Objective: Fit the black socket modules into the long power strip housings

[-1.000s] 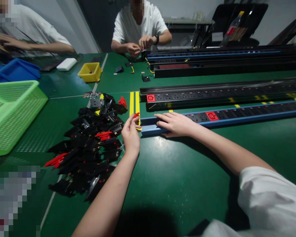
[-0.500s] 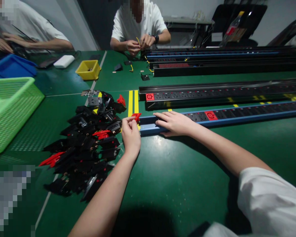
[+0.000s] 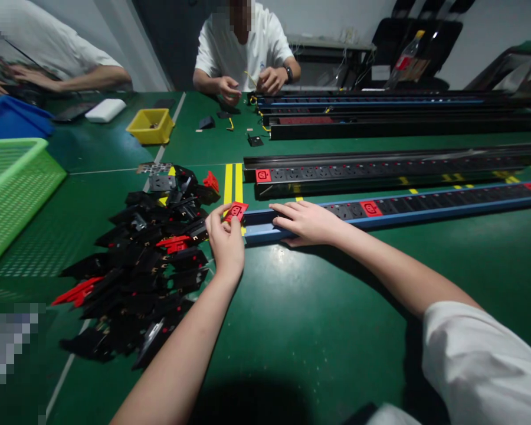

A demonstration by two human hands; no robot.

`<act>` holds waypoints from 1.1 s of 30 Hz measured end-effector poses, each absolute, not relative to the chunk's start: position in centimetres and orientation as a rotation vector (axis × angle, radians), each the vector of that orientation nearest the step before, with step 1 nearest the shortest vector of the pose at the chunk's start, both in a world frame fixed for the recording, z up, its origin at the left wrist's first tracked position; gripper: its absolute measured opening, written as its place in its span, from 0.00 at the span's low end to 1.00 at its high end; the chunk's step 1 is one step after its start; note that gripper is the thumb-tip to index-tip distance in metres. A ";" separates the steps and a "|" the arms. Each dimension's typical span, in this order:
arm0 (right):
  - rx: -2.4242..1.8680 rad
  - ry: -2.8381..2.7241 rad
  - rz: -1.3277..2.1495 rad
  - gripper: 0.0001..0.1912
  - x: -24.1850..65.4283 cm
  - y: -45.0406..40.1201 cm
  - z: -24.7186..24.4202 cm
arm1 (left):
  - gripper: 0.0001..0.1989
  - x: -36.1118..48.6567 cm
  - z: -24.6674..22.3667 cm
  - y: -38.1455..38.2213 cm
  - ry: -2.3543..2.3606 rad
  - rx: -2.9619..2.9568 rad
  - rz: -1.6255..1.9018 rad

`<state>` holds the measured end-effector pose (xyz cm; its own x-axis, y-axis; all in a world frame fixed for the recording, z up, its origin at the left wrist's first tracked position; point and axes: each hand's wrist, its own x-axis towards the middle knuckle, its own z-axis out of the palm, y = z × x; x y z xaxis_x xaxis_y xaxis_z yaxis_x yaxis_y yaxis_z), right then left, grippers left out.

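Between the thumb and fingers of my left hand is a red socket module, its face turned up toward me. It is at the left end of a long blue rail. My right hand lies over that rail with fingers spread, touching it. Black socket modules and a red one sit in the rail to the right of my right hand. The rail's left end shows a bare channel. Left of my left hand lies a pile of black modules with several red ones among them.
Behind the blue rail lies a black rail with sockets; more rails are farther back. A yellow bin, green basket and blue bin stand left. Two people sit across the table.
The red module in my left hand has turned so that its socket face shows. The view has shifted slightly. Across the table, a person's hands have moved apart.
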<state>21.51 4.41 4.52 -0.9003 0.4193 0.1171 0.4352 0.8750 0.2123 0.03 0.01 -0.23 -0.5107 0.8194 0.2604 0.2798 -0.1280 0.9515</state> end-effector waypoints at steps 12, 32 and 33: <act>-0.725 -2.987 -0.335 0.23 21.3 4.1 4.7 | 0.17 -0.1 -0.7 0.4 1.654 1.293 1.653; -0.719 -2.976 -0.402 0.22 21.3 4.1 4.5 | 0.25 0.1 -0.7 0.5 1.699 1.222 1.624; -0.715 -2.976 -0.403 0.22 21.3 4.1 4.5 | 0.25 0.1 -0.7 0.6 1.641 1.162 1.665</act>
